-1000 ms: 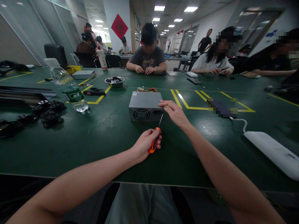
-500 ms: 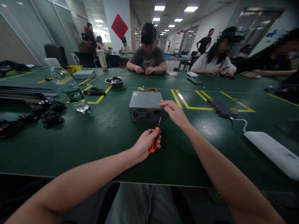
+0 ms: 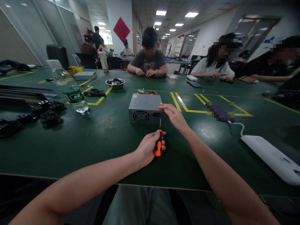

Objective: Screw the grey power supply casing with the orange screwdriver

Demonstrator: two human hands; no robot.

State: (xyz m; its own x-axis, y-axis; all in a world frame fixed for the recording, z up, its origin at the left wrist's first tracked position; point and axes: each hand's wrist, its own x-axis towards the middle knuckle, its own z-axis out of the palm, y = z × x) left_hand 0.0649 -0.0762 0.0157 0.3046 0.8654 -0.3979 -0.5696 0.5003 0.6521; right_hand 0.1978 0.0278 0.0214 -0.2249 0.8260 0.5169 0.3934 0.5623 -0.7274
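Note:
A grey metal box [image 3: 145, 102] with a round fan grille and a socket sits on the green table [image 3: 105, 137], coloured wires behind it. My left hand [image 3: 150, 145] is wrapped round an orange and black screwdriver [image 3: 158, 148]. Its thin shaft points up and away, the tip at the lower right of the box's front face; whether it sits in a screw is too small to tell. My right hand [image 3: 174, 116] rests its outstretched fingers on the box's top right edge, with nothing held in it.
Left: a water bottle [image 3: 73, 93], black parts [image 3: 51, 114], a metal bowl [image 3: 115, 83] and a black tool [image 3: 95, 93]. Right: a phone [image 3: 220, 111] cabled to a white power bank [image 3: 269, 156]. Several people sit across the table, one [image 3: 148, 61] straight ahead.
The screwdriver has swung more upright and its handle has turned in my left hand, which moved slightly right. My right hand stays at the box's corner. The view has shifted a little.

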